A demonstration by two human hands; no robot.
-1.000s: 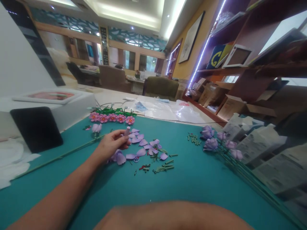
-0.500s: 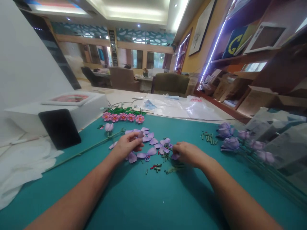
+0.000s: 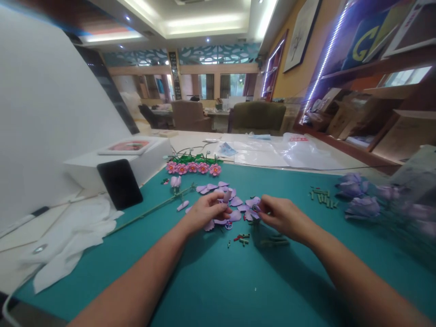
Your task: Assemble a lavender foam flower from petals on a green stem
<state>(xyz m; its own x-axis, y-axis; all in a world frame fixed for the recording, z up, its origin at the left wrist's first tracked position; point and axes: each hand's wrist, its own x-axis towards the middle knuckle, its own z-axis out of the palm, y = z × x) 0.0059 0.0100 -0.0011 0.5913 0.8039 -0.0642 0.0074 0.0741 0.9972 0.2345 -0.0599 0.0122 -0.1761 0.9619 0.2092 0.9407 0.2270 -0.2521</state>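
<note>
A crumpled white sheet [image 3: 85,222] is lying at the left of the green-topped desk [image 3: 211,290], and a black tablet [image 3: 119,184] is standing tilted in front of a white box [image 3: 150,156]. A long green stem [image 3: 146,212] is lying slantwise, with pink flowers [image 3: 194,169] resting beyond it. The left hand [image 3: 207,211] is holding a small lilac piece [image 3: 227,196] upright above the desk, its grip closed between thumb and fingers. That piece is looking light, stiff and perhaps slippery, probably favouring a gentle pinch on its sides. Loose petals [image 3: 236,201] are spreading behind and between the hands; they are seeming thin, likely safest held by their broader ends. The right hand [image 3: 282,215] is reaching in among them, fingertips close together; whether its grip is clamping anything, I cannot tell. Farther right, short green pieces [image 3: 322,197] are lying scattered near blurred purple flowers [image 3: 363,208].
</note>
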